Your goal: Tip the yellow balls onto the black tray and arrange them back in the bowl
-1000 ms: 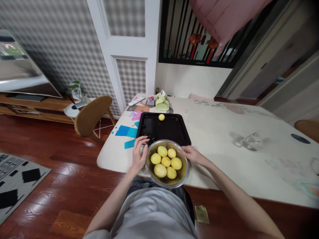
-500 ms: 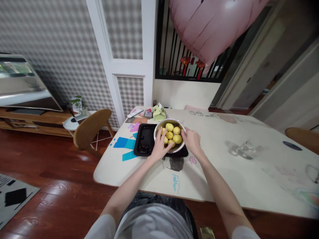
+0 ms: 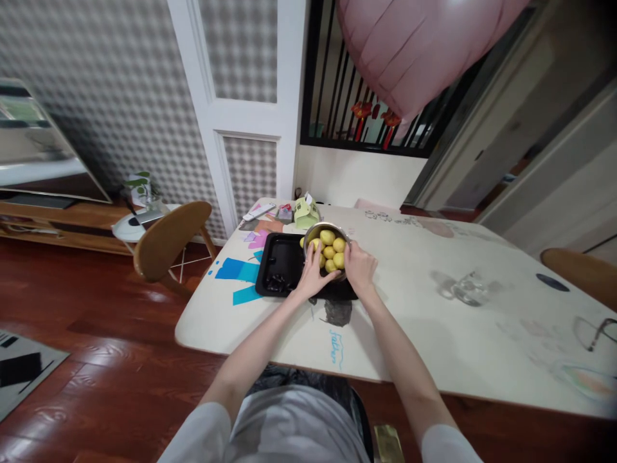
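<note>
A steel bowl [image 3: 324, 229] with several yellow lemons [image 3: 328, 238] is held tilted over the black baking tray [image 3: 278, 262] on the white table [image 3: 434, 321]. My left hand [image 3: 312, 276] grips the bowl's near left rim, fingers curled round it. My right hand [image 3: 359, 269] grips the bowl's right side, fingers wrapped on the rim. Both arms reach forward from my lap. Small dark pieces [image 3: 277, 281] lie in the tray's near left corner.
A green box [image 3: 306, 212], a remote [image 3: 259, 211] and coloured papers [image 3: 236, 270] lie beside the tray. A clear glass object [image 3: 465, 289] and glasses [image 3: 595, 331] sit on the table's right. A wooden chair [image 3: 166, 241] stands left; a pink balloon [image 3: 414, 45] hangs overhead.
Both hands lifted the bowl of lemons from the table's near edge forward over the tray, then tipped it away. The single lemon on the tray is now hidden behind the bowl.
</note>
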`<state>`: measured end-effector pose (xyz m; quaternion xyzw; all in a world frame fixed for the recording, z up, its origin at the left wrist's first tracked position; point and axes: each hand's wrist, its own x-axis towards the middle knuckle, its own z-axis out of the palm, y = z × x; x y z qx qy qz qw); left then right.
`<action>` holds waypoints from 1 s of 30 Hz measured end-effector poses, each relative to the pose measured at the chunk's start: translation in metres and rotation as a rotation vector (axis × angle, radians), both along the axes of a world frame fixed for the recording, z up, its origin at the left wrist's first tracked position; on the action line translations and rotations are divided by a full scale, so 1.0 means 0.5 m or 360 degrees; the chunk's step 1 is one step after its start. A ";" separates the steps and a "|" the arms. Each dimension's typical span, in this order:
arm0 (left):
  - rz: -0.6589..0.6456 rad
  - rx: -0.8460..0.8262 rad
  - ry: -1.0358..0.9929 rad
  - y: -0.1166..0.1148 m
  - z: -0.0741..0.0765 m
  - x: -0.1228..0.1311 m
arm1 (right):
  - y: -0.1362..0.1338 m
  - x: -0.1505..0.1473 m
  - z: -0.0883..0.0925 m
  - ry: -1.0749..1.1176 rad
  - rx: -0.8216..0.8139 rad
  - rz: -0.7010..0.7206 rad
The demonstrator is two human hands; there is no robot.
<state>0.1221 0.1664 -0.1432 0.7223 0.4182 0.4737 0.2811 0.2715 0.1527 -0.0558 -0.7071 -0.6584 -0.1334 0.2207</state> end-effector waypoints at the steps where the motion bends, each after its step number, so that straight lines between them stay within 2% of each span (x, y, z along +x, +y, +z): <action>1: 0.0003 0.0005 -0.0005 0.000 0.000 0.000 | 0.001 0.001 -0.004 0.0001 0.0024 0.0012; 6: -0.0010 -0.0070 -0.0075 -0.002 -0.002 -0.001 | 0.005 0.005 -0.014 0.0027 0.0080 0.0034; 12: -0.0002 -0.0261 -0.0144 0.008 -0.021 -0.002 | 0.007 0.009 -0.015 0.0046 0.0161 0.0063; 30: -0.0022 -0.0246 -0.0007 0.022 -0.048 -0.008 | 0.006 0.038 -0.007 0.0030 0.0136 0.0014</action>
